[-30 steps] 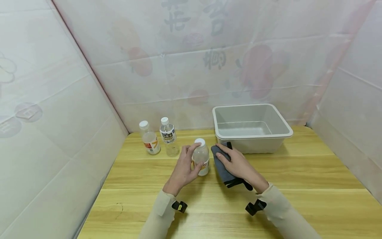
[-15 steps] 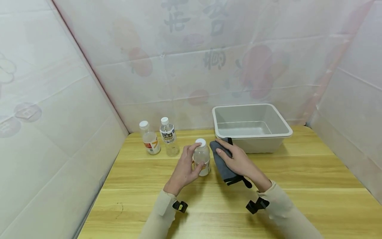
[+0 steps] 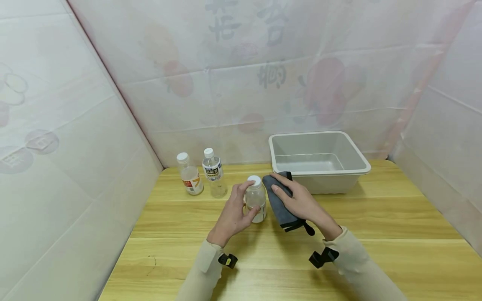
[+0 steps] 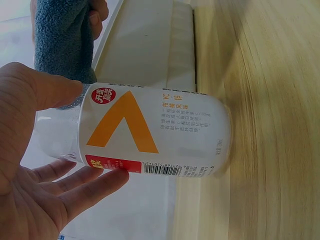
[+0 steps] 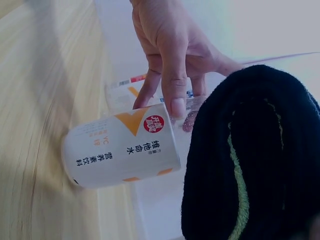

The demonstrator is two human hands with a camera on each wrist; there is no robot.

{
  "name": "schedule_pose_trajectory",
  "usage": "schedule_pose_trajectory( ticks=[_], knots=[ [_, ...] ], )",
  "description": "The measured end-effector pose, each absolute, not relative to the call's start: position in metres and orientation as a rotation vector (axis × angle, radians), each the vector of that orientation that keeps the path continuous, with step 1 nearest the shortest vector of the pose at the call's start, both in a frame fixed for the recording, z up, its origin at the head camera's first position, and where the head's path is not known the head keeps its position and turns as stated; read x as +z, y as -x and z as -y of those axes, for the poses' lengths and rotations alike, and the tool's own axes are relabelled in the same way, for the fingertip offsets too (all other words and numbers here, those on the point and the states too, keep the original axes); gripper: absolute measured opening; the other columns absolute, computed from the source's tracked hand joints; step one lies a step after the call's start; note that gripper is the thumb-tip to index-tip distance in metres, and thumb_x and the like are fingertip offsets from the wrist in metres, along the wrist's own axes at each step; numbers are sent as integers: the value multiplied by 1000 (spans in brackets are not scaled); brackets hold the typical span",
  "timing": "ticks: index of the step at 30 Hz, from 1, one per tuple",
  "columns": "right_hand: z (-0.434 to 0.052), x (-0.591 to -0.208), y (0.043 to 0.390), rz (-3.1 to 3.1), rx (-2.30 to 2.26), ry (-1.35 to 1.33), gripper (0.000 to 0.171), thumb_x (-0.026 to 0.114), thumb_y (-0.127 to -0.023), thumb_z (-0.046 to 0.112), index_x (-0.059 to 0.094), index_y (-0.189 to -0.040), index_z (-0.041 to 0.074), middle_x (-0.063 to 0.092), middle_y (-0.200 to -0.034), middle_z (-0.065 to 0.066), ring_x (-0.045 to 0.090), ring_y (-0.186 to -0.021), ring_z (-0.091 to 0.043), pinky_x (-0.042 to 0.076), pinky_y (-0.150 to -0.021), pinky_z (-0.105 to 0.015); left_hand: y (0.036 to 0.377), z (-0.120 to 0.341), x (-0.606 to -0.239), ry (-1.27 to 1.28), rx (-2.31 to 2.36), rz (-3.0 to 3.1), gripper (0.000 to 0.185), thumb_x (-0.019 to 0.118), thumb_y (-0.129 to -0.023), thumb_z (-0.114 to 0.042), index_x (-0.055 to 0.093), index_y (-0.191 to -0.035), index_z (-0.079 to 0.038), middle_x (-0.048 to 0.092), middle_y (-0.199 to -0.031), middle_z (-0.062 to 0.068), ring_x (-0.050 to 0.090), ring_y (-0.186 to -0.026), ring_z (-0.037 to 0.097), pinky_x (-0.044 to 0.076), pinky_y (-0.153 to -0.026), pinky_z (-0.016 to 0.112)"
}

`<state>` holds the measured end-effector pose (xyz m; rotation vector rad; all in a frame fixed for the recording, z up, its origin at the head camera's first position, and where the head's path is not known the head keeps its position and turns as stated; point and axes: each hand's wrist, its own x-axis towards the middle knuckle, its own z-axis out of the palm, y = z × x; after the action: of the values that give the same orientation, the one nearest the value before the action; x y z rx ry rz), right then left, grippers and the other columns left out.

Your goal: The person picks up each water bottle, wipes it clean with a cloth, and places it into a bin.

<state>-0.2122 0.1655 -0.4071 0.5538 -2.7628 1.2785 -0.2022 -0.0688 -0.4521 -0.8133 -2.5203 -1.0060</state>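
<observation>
- A small clear plastic bottle with a white cap and a white and orange label (image 3: 255,199) is seen standing upright on the pale wooden table (image 3: 376,217), near the middle of it.
- The bottle is held by the left hand (image 3: 233,213). Its thumb and fingers are curled round the label part, with the thumb (image 4: 45,90) on one side and the fingers (image 4: 85,185) on the other.
- A folded dark grey cloth with a black edge (image 3: 280,202) is pressed against the right side of the bottle, up by the neck and cap.
- The cloth is held by the right hand (image 3: 301,202). Its fingers are laid over the top of the cloth and bent round it, so the cloth is clamped in the hand.
- In the right wrist view, the cloth (image 5: 250,155) is seen dark and thick, just beside the bottle's label (image 5: 125,150).
- A pale grey plastic tub with a wide rim (image 3: 320,167) is found just behind the cloth, at the back of the table.
- Two more clear plastic bottles with white caps are set upright at the back left, close together: one with an orange label (image 3: 189,174) and one with a dark label (image 3: 214,172). They are well apart from the hands.
- White sheets with faded pictures (image 3: 241,75) are hung all round the table.
</observation>
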Motion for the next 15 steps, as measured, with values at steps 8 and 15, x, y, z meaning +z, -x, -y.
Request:
schedule_pose_trajectory(
  ticks=[8, 15],
  knots=[
    [-164, -404, 213, 2746, 1364, -573, 48, 49, -107, 43, 43, -154, 35, 64, -112, -16, 55, -57, -16, 50, -60, -34, 204, 67, -453, 834, -1000, 2504, 77, 73, -94, -18, 25, -153, -25, 47, -135, 19, 62, -110, 29, 59, -77, 34],
    [-163, -405, 214, 2735, 1374, -570, 47, 49, -107, 43, 43, -153, 37, 64, -106, -14, 53, -55, -15, 49, -59, -33, 204, 66, -452, 830, -1019, 2510, 77, 73, -94, -17, 25, -153, -25, 47, -134, 19, 63, -109, 29, 58, -77, 35]
  ],
)
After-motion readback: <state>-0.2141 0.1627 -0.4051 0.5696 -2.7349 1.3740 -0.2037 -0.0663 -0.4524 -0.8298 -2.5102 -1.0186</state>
